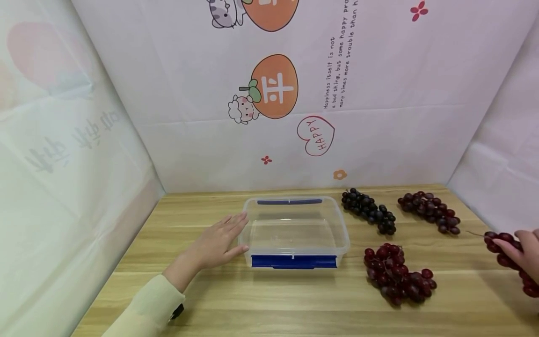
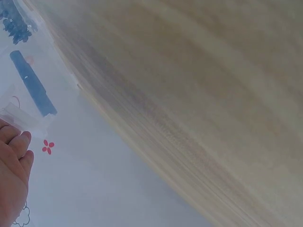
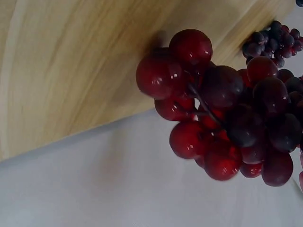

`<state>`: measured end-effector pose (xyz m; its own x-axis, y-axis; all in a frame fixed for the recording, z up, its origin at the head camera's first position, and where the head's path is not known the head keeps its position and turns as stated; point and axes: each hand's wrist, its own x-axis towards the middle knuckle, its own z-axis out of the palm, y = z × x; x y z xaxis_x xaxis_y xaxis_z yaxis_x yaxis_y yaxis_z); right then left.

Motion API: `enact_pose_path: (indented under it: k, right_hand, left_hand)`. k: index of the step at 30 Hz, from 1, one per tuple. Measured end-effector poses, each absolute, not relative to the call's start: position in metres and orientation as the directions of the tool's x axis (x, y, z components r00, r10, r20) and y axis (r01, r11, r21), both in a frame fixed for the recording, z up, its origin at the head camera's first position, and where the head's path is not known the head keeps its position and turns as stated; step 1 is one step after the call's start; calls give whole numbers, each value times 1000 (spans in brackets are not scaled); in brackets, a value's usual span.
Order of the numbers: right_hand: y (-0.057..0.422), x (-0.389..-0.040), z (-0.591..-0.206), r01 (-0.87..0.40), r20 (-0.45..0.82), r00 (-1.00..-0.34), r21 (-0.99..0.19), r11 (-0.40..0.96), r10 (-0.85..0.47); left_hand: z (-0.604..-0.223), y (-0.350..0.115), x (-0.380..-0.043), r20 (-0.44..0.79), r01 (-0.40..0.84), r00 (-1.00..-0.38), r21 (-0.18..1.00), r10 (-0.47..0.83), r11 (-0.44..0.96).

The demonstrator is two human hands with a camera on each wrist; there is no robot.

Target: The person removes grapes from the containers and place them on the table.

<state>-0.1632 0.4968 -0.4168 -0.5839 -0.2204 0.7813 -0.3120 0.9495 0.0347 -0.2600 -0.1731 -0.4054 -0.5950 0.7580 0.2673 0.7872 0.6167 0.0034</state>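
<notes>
A clear plastic container (image 1: 269, 252) with blue latches stands on the wooden table in the head view, with no lid on top. My left hand (image 1: 216, 243) touches its left rim, fingers extended; the left wrist view catches that hand at its edge. At the far right, my right hand (image 1: 527, 255) holds a bunch of red grapes (image 1: 503, 260) above the table. Those grapes fill much of the right wrist view, where the hand is almost wholly hidden. Nearest to that hand lies a dark red bunch of grapes (image 1: 429, 209).
Right of the container lie a black bunch of grapes (image 1: 367, 210) towards the back and another red bunch (image 1: 396, 276) nearer the front. Printed white cloth (image 1: 193, 140) walls in the wooden table (image 1: 202, 299) at the back and sides.
</notes>
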Motion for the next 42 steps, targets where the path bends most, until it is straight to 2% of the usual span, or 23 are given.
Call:
enact_pose_path:
  k: [2,3,5,13,26,34,42]
  right_hand:
    - [495,-166,-421,-249,829,-458,228,941,-322]
    - [490,-165,-421,-178,875,-419,185,967,-244]
    - [487,-164,-422,-139,875,-394,247,959,-283]
    - [474,-162,-417,-119,782,-523,325,938,-338]
    - [457,-168,-421,-165,713,-608,314,935,-348]
    - [453,-178,-429,-253,734,-557,294,922,-388]
    - [451,-182,-431,-253,743,-557,274,928,-371]
  left_hand:
    - [-406,-173,-260,273,790,-590,0,760,613]
    - [-406,-173,-260,275,791,-588,-1,761,612]
    - [-406,-173,-260,276,790,-587,-8,761,612]
    - [-405,-173,-259,258,785,-599,0,758,620]
    - [-406,-173,-260,259,790,-590,-10,765,613]
    - [-406,-173,-261,266,794,-584,-8,767,607]
    - [-405,-173,-261,259,793,-586,-9,768,609]
